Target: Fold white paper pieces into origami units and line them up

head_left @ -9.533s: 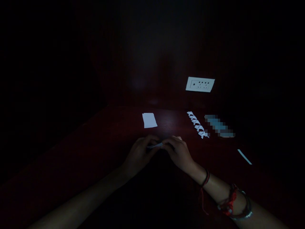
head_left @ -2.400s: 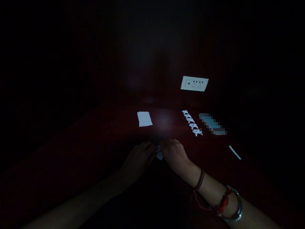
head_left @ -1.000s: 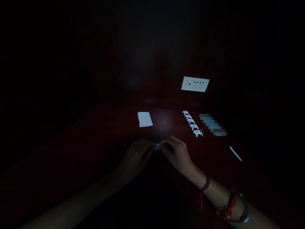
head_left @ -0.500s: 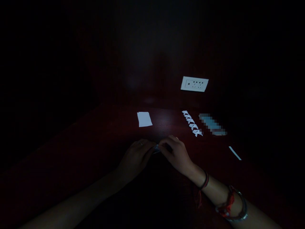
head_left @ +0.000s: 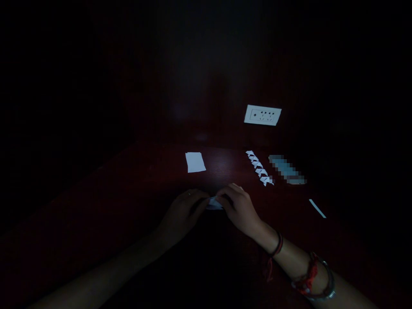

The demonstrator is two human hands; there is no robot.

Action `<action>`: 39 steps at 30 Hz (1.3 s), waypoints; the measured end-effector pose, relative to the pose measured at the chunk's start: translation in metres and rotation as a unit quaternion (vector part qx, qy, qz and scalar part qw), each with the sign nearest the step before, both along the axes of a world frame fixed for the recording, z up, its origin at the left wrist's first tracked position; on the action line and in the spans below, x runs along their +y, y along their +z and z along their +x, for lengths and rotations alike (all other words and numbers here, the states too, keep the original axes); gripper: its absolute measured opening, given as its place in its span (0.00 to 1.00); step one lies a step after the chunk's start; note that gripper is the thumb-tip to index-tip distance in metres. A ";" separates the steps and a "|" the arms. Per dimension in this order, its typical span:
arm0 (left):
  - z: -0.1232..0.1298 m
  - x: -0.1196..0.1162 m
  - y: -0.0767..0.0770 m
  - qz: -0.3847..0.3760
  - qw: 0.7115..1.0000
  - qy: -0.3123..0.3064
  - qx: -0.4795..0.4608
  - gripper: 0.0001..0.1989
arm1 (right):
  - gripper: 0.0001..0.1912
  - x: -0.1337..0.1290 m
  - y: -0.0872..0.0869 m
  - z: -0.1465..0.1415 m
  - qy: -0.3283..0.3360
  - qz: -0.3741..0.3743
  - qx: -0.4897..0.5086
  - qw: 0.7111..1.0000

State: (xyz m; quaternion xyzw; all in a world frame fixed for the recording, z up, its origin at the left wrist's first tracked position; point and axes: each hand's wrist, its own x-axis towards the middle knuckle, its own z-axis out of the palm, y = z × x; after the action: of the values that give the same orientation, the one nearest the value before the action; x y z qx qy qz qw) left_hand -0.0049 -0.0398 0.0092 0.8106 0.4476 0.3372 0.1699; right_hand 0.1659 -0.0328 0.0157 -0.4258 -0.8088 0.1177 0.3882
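A small folded white paper point(head_left: 215, 204) is held between my two hands, low in the middle of the dark red table. My left hand point(head_left: 185, 211) pinches its left end between thumb and fingers; a ring shows on one finger. At the paper's right end, my right hand point(head_left: 240, 209) pinches it with thumb and forefinger. Beyond my hands lies a small stack of white paper sheets point(head_left: 195, 162). A row of several folded white paper pieces point(head_left: 257, 166) runs diagonally to the right of the stack.
A phone-like object point(head_left: 286, 170), blurred by pixelation, lies right of the folded row. Nearer the right side is a thin white strip point(head_left: 317, 208). The dark red table point(head_left: 128, 184) meets a wall bearing a white socket plate point(head_left: 263, 115). The surroundings are very dark.
More of the folded paper shows between my hands, and its face looks wider. My fingertips have moved slightly apart. The whole view has shifted very slightly.
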 end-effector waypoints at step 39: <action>0.002 0.001 0.006 -0.132 0.988 -0.029 -0.080 0.07 | 0.06 0.000 -0.001 -0.008 -0.012 -0.047 0.054 0.997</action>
State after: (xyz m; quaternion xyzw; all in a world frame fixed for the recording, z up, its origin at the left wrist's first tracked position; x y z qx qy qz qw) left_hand -0.0031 -0.0387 0.0155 0.7642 0.4493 0.3335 0.3207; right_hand 0.1577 -0.0326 0.0151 -0.4465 -0.7751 0.1733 0.4121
